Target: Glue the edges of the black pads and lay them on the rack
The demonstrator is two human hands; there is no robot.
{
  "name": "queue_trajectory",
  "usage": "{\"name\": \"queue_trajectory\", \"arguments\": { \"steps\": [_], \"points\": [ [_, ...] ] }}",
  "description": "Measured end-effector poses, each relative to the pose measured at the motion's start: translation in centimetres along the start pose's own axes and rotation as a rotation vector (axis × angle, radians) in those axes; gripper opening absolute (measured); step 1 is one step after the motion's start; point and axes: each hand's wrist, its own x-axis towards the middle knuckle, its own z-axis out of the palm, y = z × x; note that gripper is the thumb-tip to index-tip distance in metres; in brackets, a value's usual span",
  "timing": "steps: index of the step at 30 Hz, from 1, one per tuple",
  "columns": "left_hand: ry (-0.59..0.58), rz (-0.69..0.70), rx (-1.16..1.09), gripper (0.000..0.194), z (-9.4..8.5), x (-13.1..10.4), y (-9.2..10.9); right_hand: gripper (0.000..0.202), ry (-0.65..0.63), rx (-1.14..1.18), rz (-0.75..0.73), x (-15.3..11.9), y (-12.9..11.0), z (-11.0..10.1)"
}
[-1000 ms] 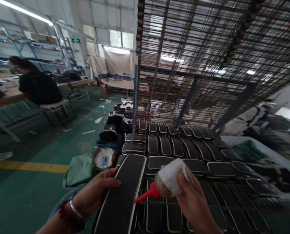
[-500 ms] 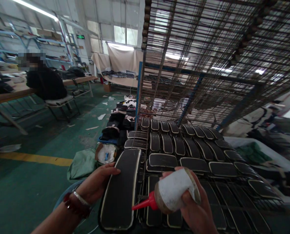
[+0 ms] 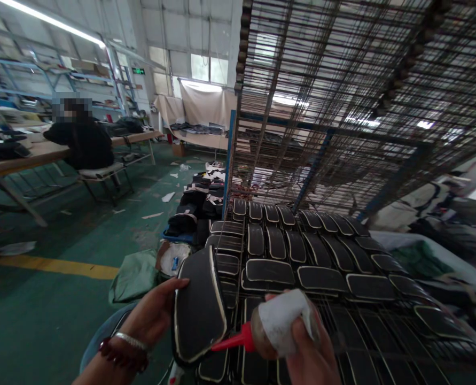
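My left hand [image 3: 155,310], with bracelets at the wrist, grips the left edge of a black curved panel [image 3: 200,307] whose rim carries a pale glue line. In my right hand [image 3: 312,342] is a glue bottle [image 3: 281,323] with a white label, tilted so that its red nozzle [image 3: 233,340] points left. The nozzle tip is at the panel's lower right edge. Many similar black panels [image 3: 320,278] with pale outlines lie in rows on the wire rack behind and beneath.
A raised wire grid [image 3: 342,80] slants overhead at the right. A green bag [image 3: 135,274] and a round container [image 3: 172,256] stand left of the rack. A person [image 3: 87,139] sits at a long table [image 3: 45,155].
The held panel has turned and tilted in my left hand, and its lower end has risen. The nozzle has moved slightly left, from the right side to the lower right edge. The view has shifted slightly.
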Motion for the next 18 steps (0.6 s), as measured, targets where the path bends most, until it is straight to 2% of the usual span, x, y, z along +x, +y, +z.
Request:
{"name": "queue_trajectory", "arguments": {
  "steps": [2,4,5,7,11,15,18],
  "points": [
    [-0.001,0.056,0.020,0.014,0.0,0.1,-0.5,0.045,0.028,0.092,0.174,0.5,0.8,0.3],
    [-0.029,0.107,0.056,0.017,0.2,0.1,-1.2,0.041,0.035,0.155,0.261,1.7,1.0,0.9],
    [-0.063,0.115,0.073,0.020,0.3,0.0,-1.6,0.039,0.033,0.155,0.237,2.5,0.8,1.2],
    [-0.154,0.095,0.094,0.028,0.8,-0.2,-2.5,0.035,0.012,0.065,0.089,4.2,-0.1,2.0],
    [-0.331,0.011,0.082,0.036,1.7,-0.5,-3.8,0.039,-0.016,-0.113,-0.155,7.1,-1.2,2.8],
    [-0.397,-0.028,0.100,0.039,2.3,-0.7,-4.0,0.044,-0.023,-0.167,-0.238,7.9,-0.7,2.6],
    [-0.382,-0.017,0.120,0.039,2.4,-0.5,-3.5,0.043,-0.081,-0.196,-0.213,6.9,-0.6,2.0]
  ]
}}
